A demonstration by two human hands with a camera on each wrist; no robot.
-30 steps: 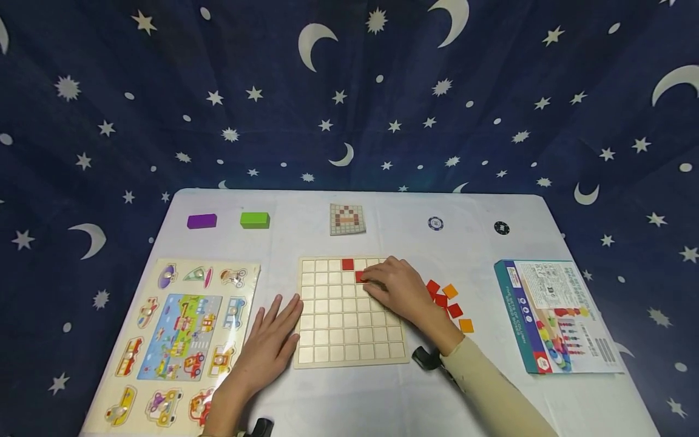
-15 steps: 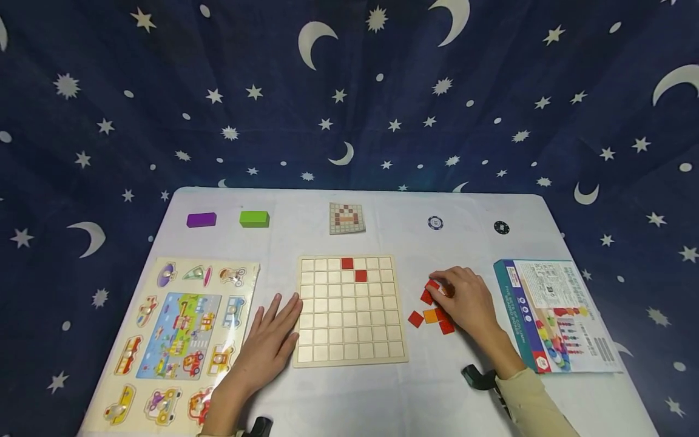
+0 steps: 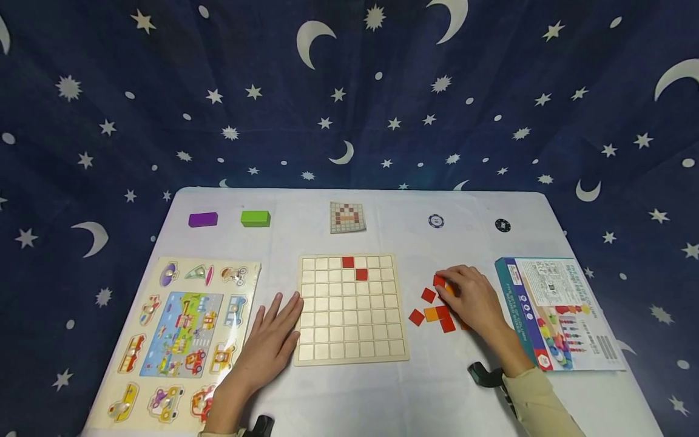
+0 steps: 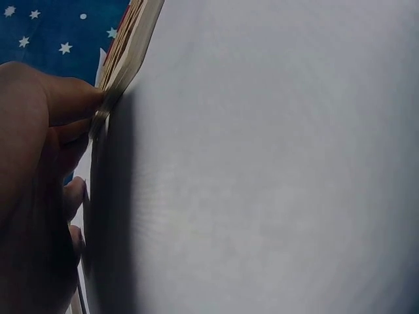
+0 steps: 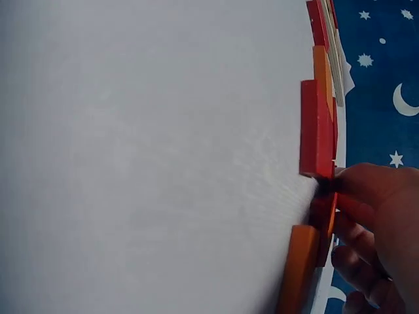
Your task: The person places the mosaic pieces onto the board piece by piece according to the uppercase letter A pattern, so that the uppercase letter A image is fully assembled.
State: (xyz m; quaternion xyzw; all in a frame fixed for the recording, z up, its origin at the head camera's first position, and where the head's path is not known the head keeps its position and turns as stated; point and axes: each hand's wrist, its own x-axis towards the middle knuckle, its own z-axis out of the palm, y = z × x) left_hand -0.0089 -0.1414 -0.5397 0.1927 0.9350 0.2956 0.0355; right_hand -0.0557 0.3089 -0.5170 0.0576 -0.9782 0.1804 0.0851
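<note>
Right hand (image 3: 474,301) rests on the white worktop (image 3: 437,388) among the loose square tiles (image 3: 431,314), just right of the grid board (image 3: 352,309). Its fingertips pinch one red tile (image 3: 439,281) at the far end of the cluster; the right wrist view confirms a finger against the edge of a red tile (image 5: 317,127) with orange tiles beside it. Left hand (image 3: 270,343) lies flat, fingers straight and relaxed, grasping nothing, its fingertips touching the left edge of the grid board. Two red tiles (image 3: 354,267) sit in the board's upper rows, diagonally adjacent. A vehicle peg puzzle (image 3: 177,340) lies left of the left hand. A printed box (image 3: 557,312) lies right of the right hand.
</note>
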